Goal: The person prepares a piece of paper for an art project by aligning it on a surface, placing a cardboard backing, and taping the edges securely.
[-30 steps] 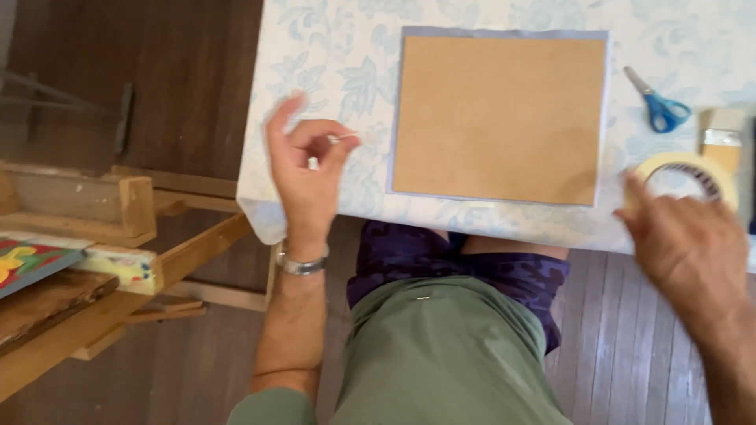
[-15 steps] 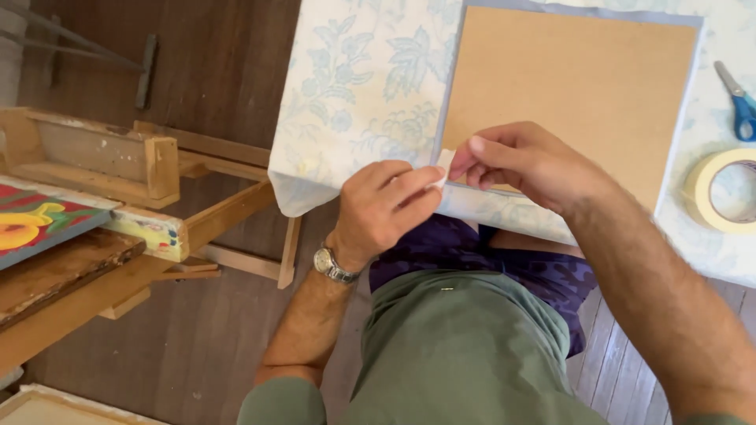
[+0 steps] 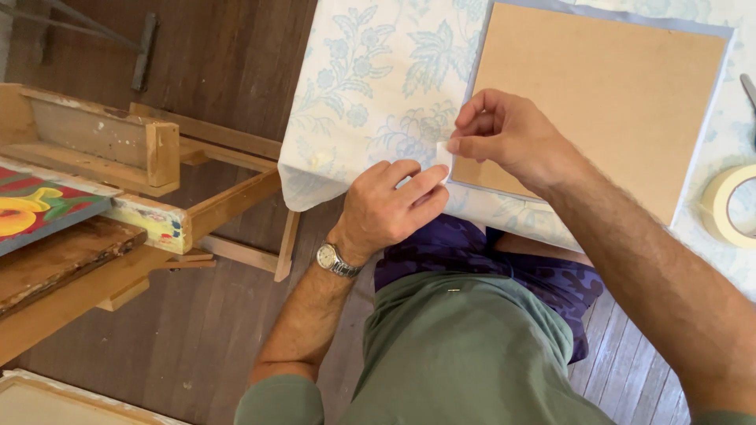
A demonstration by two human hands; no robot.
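Note:
A brown board (image 3: 606, 94) lies flat on a pale blue sheet on the table with the floral cloth (image 3: 378, 79). My right hand (image 3: 508, 138) pinches a short strip of cream masking tape (image 3: 443, 156) at the board's near left corner. My left hand (image 3: 390, 206), with a wristwatch, rests its fingertips on the same strip at the table's front edge. The two hands meet at that corner.
A roll of masking tape (image 3: 728, 205) lies at the right edge of the table. A scissor tip (image 3: 748, 88) shows above it. On the left stand a wooden easel (image 3: 118, 149) and a colourful painting (image 3: 31, 208). Dark wooden floor lies below.
My right hand left the tape roll and came to the board's near left corner with a strip of tape. My left hand dropped from raised to press on that strip.

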